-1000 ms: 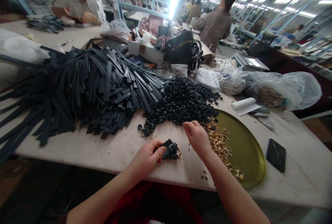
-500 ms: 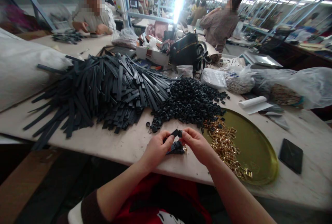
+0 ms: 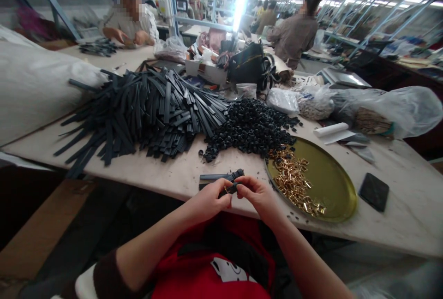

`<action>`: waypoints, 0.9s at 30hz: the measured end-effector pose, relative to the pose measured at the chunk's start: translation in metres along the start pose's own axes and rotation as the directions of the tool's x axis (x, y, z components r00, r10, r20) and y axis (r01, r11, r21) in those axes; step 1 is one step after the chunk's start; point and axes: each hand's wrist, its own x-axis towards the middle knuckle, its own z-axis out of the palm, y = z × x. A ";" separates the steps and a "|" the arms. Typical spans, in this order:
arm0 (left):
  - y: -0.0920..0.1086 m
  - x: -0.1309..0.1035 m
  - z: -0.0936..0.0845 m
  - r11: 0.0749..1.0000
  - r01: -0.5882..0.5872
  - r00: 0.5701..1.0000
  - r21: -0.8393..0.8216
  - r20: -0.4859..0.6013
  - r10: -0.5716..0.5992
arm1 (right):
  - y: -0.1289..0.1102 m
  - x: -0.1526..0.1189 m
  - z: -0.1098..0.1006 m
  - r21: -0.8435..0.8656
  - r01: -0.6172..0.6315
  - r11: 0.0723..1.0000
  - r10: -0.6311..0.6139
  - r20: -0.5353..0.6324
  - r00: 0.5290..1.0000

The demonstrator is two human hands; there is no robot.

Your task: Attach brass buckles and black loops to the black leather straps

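Note:
Close to the table's front edge, my left hand (image 3: pixel 213 198) pinches a short black strap (image 3: pixel 232 188) with a bit of gold buckle showing at its end. My right hand (image 3: pixel 255 194) grips the strap's other part, thumb and fingertips together. My fingers cover most of the strap. Just behind them, several black straps (image 3: pixel 216 177) lie flat on the table, with loops near their right end. Farther back are a heap of small black loops (image 3: pixel 247 126) and, to its left, a big pile of long black strips (image 3: pixel 148 110). Gold buckles (image 3: pixel 292 179) lie on a round gold tray (image 3: pixel 332 183).
A black phone (image 3: pixel 374 192) lies right of the tray. Behind it are a white paper roll (image 3: pixel 331 129) and plastic bags (image 3: pixel 411 110). A black handbag (image 3: pixel 246 64) stands at the back. A white sack (image 3: pixel 41 82) is at left. Two co-workers work farther off.
My hands have moved slightly lower and nearer my body with the strap, and a gold buckle now shows at it. The straps on the table are more exposed. The view has shifted a little.

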 end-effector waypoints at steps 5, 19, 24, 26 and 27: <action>-0.003 -0.007 0.004 0.990 -0.004 0.999 -0.139 -0.032 -0.001 | -0.003 -0.010 0.009 0.069 -0.040 0.997 0.039 0.007 0.999; -0.008 0.010 -0.005 0.968 0.178 0.973 0.177 -0.178 -0.146 | 0.012 0.000 0.011 0.431 -0.388 0.814 0.290 0.277 0.916; -0.010 0.016 -0.006 0.980 0.198 0.977 0.003 -0.075 -0.198 | 0.018 0.006 0.005 0.401 -0.301 0.865 0.249 0.176 0.952; -0.010 0.017 -0.006 0.947 0.247 0.969 -0.207 0.037 -0.244 | 0.019 0.008 0.004 0.309 -0.212 0.927 0.204 0.061 0.977; -0.010 0.017 -0.006 0.914 0.275 0.961 -0.300 0.084 -0.262 | 0.020 0.010 0.004 0.238 -0.170 0.956 0.176 -0.006 0.984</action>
